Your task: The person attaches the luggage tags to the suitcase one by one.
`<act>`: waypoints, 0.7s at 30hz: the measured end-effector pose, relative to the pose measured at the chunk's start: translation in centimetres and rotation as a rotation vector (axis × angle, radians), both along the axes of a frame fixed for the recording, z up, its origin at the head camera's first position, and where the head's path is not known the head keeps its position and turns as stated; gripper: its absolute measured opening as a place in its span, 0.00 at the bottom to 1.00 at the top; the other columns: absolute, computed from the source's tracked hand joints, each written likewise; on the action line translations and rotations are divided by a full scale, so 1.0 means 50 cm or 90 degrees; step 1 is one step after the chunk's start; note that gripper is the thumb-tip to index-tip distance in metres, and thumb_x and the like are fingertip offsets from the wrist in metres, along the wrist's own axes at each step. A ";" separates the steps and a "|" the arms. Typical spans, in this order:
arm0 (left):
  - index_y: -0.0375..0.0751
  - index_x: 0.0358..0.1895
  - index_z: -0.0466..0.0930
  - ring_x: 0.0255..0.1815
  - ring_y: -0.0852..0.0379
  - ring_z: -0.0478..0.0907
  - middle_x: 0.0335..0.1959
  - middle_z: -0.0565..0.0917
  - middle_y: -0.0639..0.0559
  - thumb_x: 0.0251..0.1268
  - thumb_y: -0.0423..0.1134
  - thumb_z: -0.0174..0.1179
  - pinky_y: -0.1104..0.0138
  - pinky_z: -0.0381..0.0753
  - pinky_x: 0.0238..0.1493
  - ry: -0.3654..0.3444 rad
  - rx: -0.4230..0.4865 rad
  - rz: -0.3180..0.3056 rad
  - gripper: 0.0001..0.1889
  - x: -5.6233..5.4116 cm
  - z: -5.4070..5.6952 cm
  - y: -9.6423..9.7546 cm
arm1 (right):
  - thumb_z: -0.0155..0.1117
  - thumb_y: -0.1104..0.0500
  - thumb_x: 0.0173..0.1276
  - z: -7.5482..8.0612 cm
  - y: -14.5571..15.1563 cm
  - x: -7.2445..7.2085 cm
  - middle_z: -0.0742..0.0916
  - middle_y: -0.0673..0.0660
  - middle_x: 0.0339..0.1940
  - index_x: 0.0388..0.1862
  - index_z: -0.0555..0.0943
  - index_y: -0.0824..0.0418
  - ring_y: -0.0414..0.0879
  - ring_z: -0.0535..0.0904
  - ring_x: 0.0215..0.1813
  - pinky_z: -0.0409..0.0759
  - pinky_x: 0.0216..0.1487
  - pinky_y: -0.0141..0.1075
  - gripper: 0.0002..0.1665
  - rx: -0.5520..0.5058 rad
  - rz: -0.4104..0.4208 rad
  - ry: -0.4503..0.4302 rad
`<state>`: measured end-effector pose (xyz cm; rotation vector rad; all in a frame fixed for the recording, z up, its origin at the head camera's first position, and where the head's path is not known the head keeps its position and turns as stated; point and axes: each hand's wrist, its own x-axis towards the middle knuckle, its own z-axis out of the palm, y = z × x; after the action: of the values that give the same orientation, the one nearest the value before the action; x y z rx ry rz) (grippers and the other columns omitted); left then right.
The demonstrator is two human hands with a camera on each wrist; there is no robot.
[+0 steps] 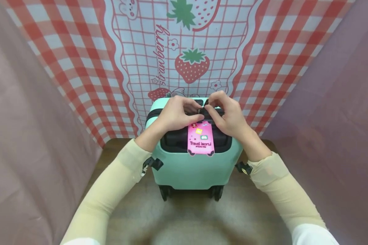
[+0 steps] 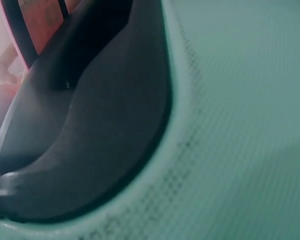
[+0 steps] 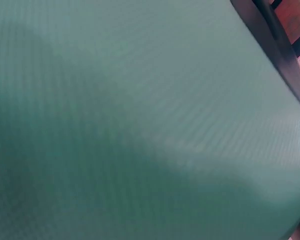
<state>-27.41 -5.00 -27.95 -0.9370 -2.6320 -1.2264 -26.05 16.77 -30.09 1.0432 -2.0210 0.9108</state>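
Note:
A mint-green suitcase (image 1: 196, 172) stands upright in front of me, with a black recessed panel (image 1: 173, 141) on its upper front. Over that panel hangs a pink luggage tag (image 1: 200, 144) printed "Travel World". My left hand (image 1: 176, 112) is at the top of the tag, thumb and fingers pinching its black strap near a small metallic spot. From the other side, my right hand (image 1: 230, 114) pinches the dark strap end (image 1: 206, 102) between thumb and curled index finger. The fingers partly hide the strap. Ribbed mint shell (image 3: 115, 110) fills most of the right wrist view.
Black wheels (image 1: 164, 193) carry the suitcase on a brown wooden surface (image 1: 184, 221). Close behind it hangs a red-checked strawberry cloth (image 1: 191, 66). Plain pinkish-mauve drapes (image 1: 27, 143) close in the left and right sides.

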 end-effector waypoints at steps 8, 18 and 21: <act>0.42 0.50 0.91 0.46 0.57 0.92 0.43 0.94 0.50 0.63 0.46 0.77 0.61 0.88 0.55 -0.032 0.004 0.012 0.17 -0.006 -0.003 -0.003 | 0.73 0.62 0.70 0.003 -0.013 -0.005 0.86 0.64 0.48 0.45 0.88 0.64 0.53 0.86 0.42 0.86 0.49 0.48 0.08 0.017 -0.092 0.032; 0.43 0.50 0.92 0.46 0.57 0.92 0.42 0.95 0.50 0.62 0.45 0.78 0.61 0.88 0.54 -0.017 0.014 0.009 0.16 -0.007 0.003 -0.002 | 0.78 0.64 0.65 0.003 0.001 0.002 0.92 0.60 0.40 0.44 0.88 0.65 0.51 0.89 0.44 0.87 0.53 0.41 0.11 0.047 -0.035 0.071; 0.42 0.49 0.92 0.46 0.56 0.92 0.42 0.95 0.49 0.62 0.44 0.78 0.62 0.88 0.54 -0.024 0.017 0.005 0.15 -0.007 0.000 -0.001 | 0.77 0.65 0.65 -0.001 0.003 0.001 0.92 0.59 0.39 0.43 0.89 0.64 0.50 0.88 0.42 0.85 0.51 0.37 0.09 0.051 -0.020 0.073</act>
<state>-27.75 -5.03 -27.94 -0.9081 -2.6375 -1.2864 -26.01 16.90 -30.12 1.0787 -1.9865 0.7411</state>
